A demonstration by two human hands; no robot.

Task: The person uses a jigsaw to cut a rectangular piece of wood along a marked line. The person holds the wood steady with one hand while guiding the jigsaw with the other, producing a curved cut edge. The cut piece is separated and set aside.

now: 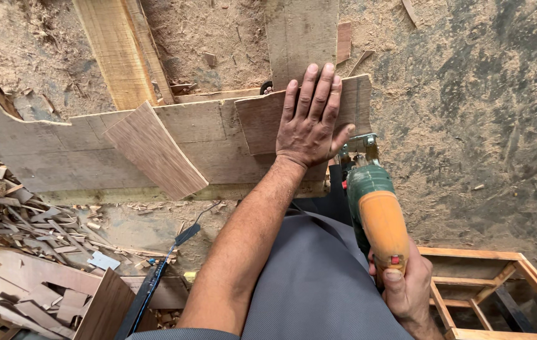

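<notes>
**Jigsaw meets plywood on a sawdust floor**

Grey cloth over the worker's lap point(309, 277) fills the bottom of the frame, with both bare forearms reaching out above it. His right hand point(407, 286) is wrapped tight around the orange-and-green jigsaw point(375, 211), thumb on the red switch at its rear, the tool's metal nose touching the right-hand edge of a small plywood piece point(262, 119). His left hand point(311, 116) lies open and flat on that piece, fingers spread, pinning it to the large board point(61, 148) beneath. A second offcut point(155, 151) rests tilted on the same board, to the left.

To cut well, the judgement here is that the flat hand should keep firm downward weight and stay clear of the blade's path, since its thumb sits just beside the saw's nose. The shoe should ride level on the wood, fed slowly.

Scrap strips point(10, 214) pile up at lower left, beside a dark bar point(155, 280) running past them. A wooden frame point(501, 283) stands at lower right. No packages, labels or signs can be made out anywhere; sawdust covers the floor point(482, 113).
</notes>
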